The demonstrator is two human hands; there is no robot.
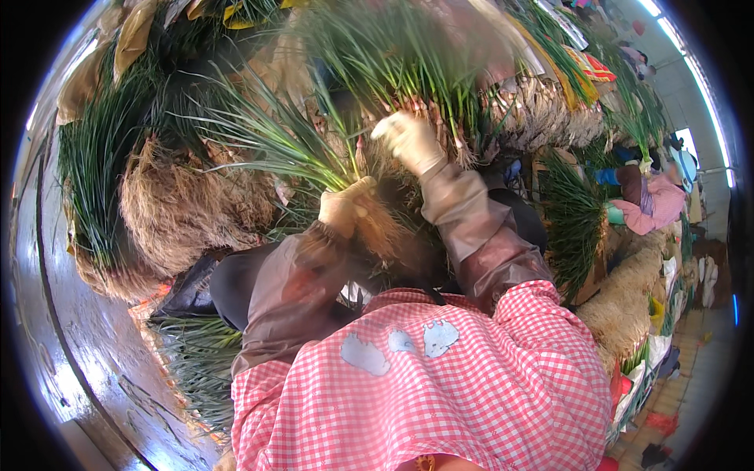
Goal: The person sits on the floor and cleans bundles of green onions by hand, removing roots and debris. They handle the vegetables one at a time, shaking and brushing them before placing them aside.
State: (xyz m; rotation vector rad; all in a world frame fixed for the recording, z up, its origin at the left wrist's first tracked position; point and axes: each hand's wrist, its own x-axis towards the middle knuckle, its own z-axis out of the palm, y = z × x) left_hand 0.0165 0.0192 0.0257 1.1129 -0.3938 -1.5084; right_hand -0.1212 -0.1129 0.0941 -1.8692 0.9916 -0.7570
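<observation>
My left hand (343,207), in a pale glove, grips a bunch of green garlic-like plants (303,150) near the base of the stems. Their leaves fan out to the upper left, and the tan roots (380,231) hang below my fist. My right hand (409,141), also gloved and blurred by motion, is at the lower stems of a large heap of the same plants (400,70). Its fingers are bent; whether they pinch a stem cannot be made out. A single plant with a pinkish bulb (360,152) stands between my hands, just above the left one.
Root-heavy bundles (177,200) lie at the left beside a wet floor (88,329). More rooted plants (548,115) are stacked at the upper right. A co-worker in a checked top (657,200) handles plants at the right, beyond a leafy pile (571,218) and a long root row (630,294).
</observation>
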